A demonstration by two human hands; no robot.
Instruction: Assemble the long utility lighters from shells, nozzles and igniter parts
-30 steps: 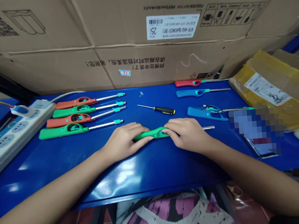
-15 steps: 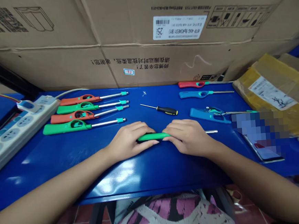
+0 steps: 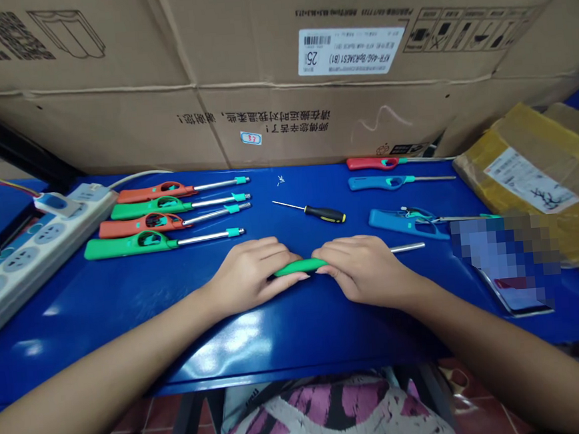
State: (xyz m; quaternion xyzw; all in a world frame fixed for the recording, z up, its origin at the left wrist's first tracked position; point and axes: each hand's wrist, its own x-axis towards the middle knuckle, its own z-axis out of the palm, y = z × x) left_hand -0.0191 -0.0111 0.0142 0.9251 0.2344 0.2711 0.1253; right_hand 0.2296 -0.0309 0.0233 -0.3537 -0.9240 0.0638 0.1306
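Both my hands grip a green long-nosed lighter [image 3: 301,266] over the blue table. My left hand [image 3: 251,273] is closed around its left end, and my right hand [image 3: 361,268] wraps the part toward the nozzle. The bare metal nozzle sticks out to the right, past my right hand. Much of the lighter's body is hidden under my fingers. Just beyond my hands lies a small screwdriver [image 3: 324,213] with a black and yellow handle, its tip to the left.
Several orange and green lighters [image 3: 130,245] lie in a row at left, beside a white power strip [image 3: 26,254]. To the right are a red lighter [image 3: 370,164], two blue lighters [image 3: 382,182], a phone [image 3: 516,293] and a taped yellow package [image 3: 532,184]. A large cardboard box [image 3: 257,59] stands behind.
The green lighter has tilted slightly, its nozzle end rising in view. Both hands stay closed on it with little movement.
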